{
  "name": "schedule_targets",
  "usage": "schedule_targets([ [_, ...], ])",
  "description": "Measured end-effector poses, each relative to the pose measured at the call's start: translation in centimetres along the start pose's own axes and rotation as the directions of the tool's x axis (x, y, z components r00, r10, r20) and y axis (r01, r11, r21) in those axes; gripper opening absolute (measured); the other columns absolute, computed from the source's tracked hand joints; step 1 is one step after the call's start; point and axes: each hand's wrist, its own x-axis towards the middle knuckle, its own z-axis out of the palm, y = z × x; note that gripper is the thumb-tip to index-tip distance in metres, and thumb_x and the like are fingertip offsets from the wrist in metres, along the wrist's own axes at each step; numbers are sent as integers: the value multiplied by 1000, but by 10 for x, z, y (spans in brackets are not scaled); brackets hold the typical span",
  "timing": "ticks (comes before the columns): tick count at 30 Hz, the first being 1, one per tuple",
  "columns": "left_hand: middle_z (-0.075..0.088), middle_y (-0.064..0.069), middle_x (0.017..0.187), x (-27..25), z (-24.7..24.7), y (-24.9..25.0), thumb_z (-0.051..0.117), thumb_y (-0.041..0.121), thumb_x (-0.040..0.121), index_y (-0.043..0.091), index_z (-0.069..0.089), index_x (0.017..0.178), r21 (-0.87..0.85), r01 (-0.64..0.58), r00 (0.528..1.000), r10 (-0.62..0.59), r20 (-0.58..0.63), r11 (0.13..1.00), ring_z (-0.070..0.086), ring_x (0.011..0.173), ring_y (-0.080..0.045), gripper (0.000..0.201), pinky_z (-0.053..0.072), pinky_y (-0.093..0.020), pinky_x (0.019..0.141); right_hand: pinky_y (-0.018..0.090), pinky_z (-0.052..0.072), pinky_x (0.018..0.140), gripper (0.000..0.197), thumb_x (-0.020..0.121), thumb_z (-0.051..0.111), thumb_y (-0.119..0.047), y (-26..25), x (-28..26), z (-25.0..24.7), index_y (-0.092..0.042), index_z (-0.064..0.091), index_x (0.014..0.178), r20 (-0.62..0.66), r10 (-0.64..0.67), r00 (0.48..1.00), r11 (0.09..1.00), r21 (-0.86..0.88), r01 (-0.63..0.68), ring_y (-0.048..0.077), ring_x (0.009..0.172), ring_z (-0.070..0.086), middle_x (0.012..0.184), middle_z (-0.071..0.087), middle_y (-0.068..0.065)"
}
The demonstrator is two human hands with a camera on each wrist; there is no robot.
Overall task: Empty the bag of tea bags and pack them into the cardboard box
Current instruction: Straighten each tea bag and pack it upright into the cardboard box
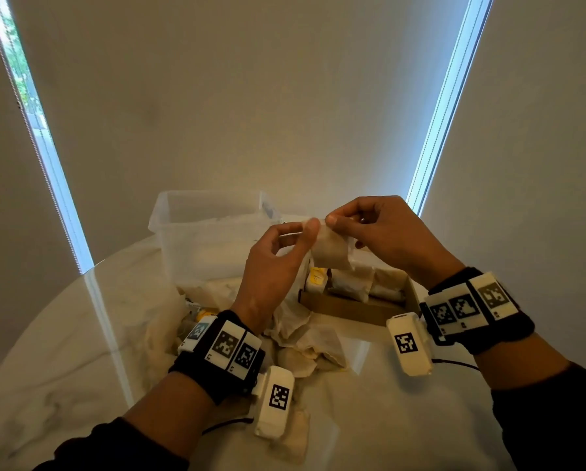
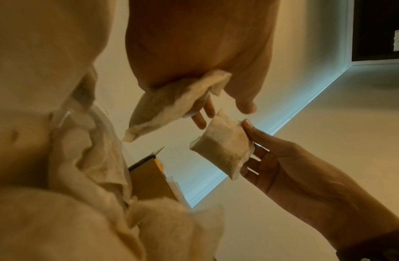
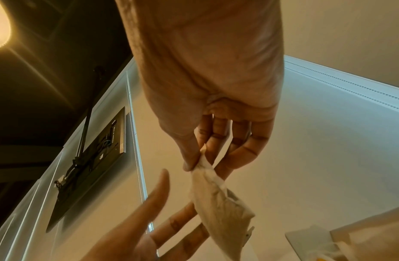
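Note:
Both hands are raised above the table. My right hand (image 1: 339, 222) pinches the top edge of a pale tea bag (image 1: 330, 253) between thumb and forefinger, so that it hangs down. The right wrist view shows this pinch (image 3: 195, 163) on the tea bag (image 3: 218, 204). My left hand (image 1: 305, 229) is just left of it, fingertips near the bag's top. In the left wrist view, the left hand (image 2: 225, 110) holds a second tea bag (image 2: 171, 106) against its palm. The cardboard box (image 1: 352, 309) lies below with tea bags (image 1: 351, 283) standing in it.
A clear plastic tub (image 1: 210, 229) stands behind the hands. Several loose tea bags (image 1: 305, 338) lie heaped on the white marble table (image 1: 63, 351) under my left wrist. A crumpled pale wrapper (image 1: 162, 331) with a yellow item lies to the left. Drawn blinds fill the background.

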Motion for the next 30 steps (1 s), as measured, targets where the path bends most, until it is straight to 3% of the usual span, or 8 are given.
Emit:
schedule_targets([
  [1, 76, 23, 104, 0, 0, -2, 72, 56, 93, 38, 73, 112, 21, -17, 1000, 16, 22, 1000, 67, 96, 15, 26, 55, -10, 84, 22, 63, 72, 16, 96, 77, -39, 0, -1, 0, -29, 82, 107, 7, -1, 1000, 1000, 13, 1, 9, 89, 74, 95, 80, -11],
  [3, 78, 21, 105, 1, -2, -7, 77, 47, 94, 31, 76, 111, 48, -38, 999, 37, 28, 998, 69, 103, 10, 22, 51, -3, 78, 23, 63, 72, 18, 96, 77, -38, 2, -2, 2, -26, 82, 109, 16, 11, 1000, 999, 40, -12, 11, 92, 75, 98, 79, -9],
  [9, 80, 5, 108, 4, -2, -12, 73, 34, 100, 22, 74, 115, -10, -14, 999, 14, 51, 1000, 76, 101, -5, 20, 59, -15, 79, 28, 66, 78, 44, 92, 80, -43, 15, -13, 13, -19, 74, 128, 157, 127, 979, 990, 39, -134, 13, 100, 75, 112, 77, -5],
  [13, 80, 7, 110, 6, -5, -15, 75, 27, 99, 23, 76, 114, 38, 3, 998, -6, 69, 999, 74, 102, 0, 16, 58, -16, 89, 34, 67, 82, 30, 94, 80, -36, 28, -16, -11, -20, 78, 120, 106, 181, 978, 982, 25, -185, 13, 95, 77, 104, 81, -5],
  [16, 80, 4, 114, 2, -3, -12, 72, 20, 101, 18, 77, 120, 79, 96, 975, -110, 193, 992, 72, 85, 8, 20, 55, -9, 71, 31, 64, 79, 26, 95, 79, -34, 43, -18, -43, -19, 78, 116, -3, 217, 976, 976, -14, -217, 14, 93, 77, 101, 81, -3],
  [21, 78, 11, 117, -3, -3, -14, 73, 38, 100, 31, 83, 111, 256, 187, 896, -272, 350, 948, 67, 110, -7, 17, 48, -19, 76, 37, 58, 85, 30, 90, 83, -45, 83, -27, -65, -18, 80, 104, 16, 294, 956, 902, -336, -272, 15, 93, 73, 94, 79, -4],
  [26, 74, 14, 100, -5, -4, -11, 69, 43, 101, 29, 83, 111, 362, 188, 867, -328, 375, 913, 56, 56, 10, 22, 38, -8, 50, 24, 52, 78, 22, 89, 85, -37, 100, -43, -59, -25, 75, 103, 79, 358, 930, 898, -302, -320, 11, 95, 73, 94, 78, -8],
  [30, 75, 5, 102, -5, -4, -12, 69, 47, 100, 31, 85, 105, 386, 186, 868, -335, 366, 904, 50, 44, 4, 23, 35, -11, 44, 29, 55, 83, 28, 86, 88, -38, 109, -38, -54, -23, 74, 105, 19, 420, 907, 887, -222, -406, 16, 98, 72, 100, 77, -2],
])
